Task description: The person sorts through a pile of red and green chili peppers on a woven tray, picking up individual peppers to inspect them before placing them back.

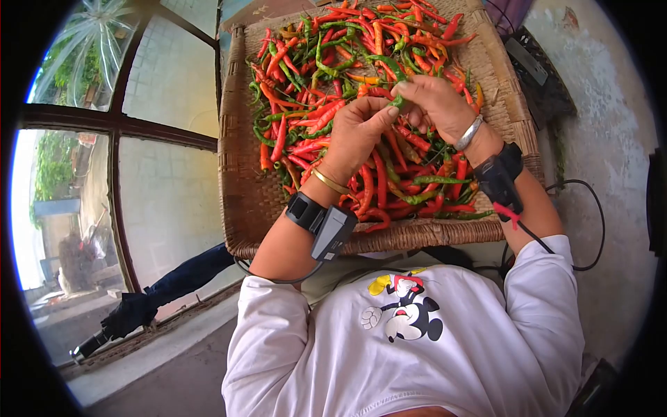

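Note:
Both hands meet above a heap of red, green and orange chili peppers (319, 115) in a woven basket tray (240, 174). My left hand (360, 132) has its thumb and index finger pinched on a green chili pepper (398, 102). Close beside it, my right hand (439, 108) has its fingers curled at the same pepper, thumb at the upper end. Part of the pepper is hidden by the fingers. Each wrist carries a bracelet and a strapped dark device.
A paned window (118, 125) stands at the left, with a folded dark umbrella (187, 278) leaning below it. Black cables (601, 215) run from the wrist devices. A black object (538, 76) lies right of the basket, near a worn wall.

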`<state>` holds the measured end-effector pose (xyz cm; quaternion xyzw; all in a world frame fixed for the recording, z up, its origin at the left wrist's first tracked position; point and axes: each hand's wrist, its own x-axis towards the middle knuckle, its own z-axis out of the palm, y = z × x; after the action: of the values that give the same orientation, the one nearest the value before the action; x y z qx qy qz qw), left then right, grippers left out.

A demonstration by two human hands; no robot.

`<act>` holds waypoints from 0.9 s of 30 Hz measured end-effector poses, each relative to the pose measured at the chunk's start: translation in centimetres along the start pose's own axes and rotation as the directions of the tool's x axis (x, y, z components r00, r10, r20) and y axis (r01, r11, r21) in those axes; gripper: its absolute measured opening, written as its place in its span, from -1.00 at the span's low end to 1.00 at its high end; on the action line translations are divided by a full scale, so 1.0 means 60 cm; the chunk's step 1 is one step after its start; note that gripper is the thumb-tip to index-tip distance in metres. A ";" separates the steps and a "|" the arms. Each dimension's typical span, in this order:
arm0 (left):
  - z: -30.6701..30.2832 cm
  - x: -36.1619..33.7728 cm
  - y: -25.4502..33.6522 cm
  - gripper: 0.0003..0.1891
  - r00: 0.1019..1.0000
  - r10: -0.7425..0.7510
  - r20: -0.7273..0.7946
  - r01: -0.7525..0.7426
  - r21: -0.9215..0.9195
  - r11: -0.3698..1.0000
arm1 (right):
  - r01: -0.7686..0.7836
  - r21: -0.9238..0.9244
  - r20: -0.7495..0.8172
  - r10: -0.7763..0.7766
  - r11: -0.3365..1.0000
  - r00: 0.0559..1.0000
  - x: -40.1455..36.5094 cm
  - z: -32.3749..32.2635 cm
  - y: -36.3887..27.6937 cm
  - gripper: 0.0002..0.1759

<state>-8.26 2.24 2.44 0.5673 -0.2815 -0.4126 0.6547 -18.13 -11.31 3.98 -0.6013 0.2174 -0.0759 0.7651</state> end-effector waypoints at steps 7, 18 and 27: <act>0.003 0.001 -0.003 -0.83 0.986 0.123 -0.115 -0.109 0.115 0.987 | -0.116 0.112 0.100 0.105 0.987 0.989 0.028 -0.029 0.011 -0.73; -0.004 0.006 -0.022 -0.89 0.918 0.395 -0.034 -0.260 0.700 0.665 | 0.255 -0.896 0.192 -0.199 0.365 0.961 0.019 -0.021 0.000 -0.80; -0.011 0.004 -0.010 -0.85 0.895 0.446 -0.008 -0.195 0.893 0.407 | 0.152 -0.986 0.130 -0.258 0.068 0.957 0.005 0.009 0.014 -0.77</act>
<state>-7.71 2.34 1.71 0.8006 -0.4724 -0.0024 0.3687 -17.76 -10.70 3.21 -0.9775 0.1551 -0.0413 0.1372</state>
